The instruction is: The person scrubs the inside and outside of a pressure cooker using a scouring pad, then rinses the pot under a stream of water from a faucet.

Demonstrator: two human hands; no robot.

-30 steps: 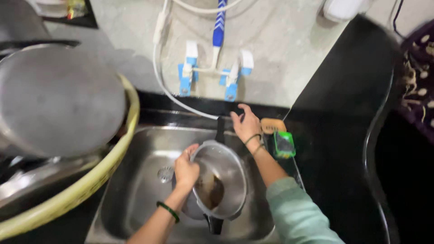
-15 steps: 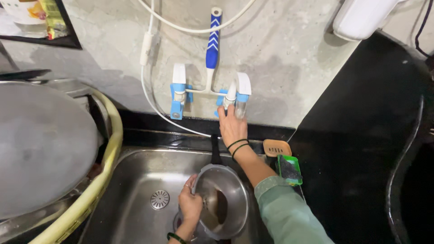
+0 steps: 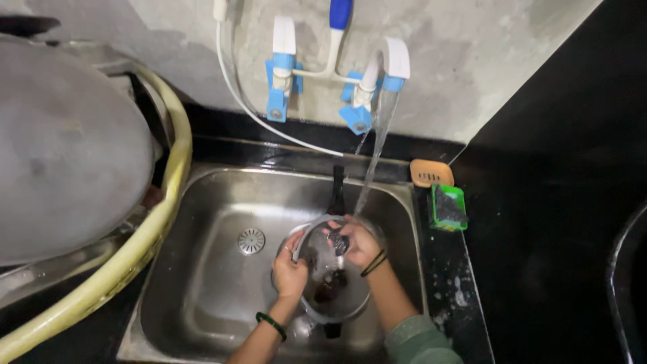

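Note:
A round steel pan with dark water in it sits low in the steel sink. Its black handle points toward the back wall. My left hand grips the pan's left rim. My right hand is curled over the far rim, fingers inside the pan. Whether it also holds a scrubber I cannot tell. Water streams from the right blue-and-white tap onto my right hand and the pan.
A large grey steel vessel lies in a yellow tub to the left. On the black counter at the right stand a green holder with a dark scrubber and an orange pad. The drain is left of the pan.
My right hand came down from the right tap to the pan's rim, and water now runs. The view has moved closer to the sink.

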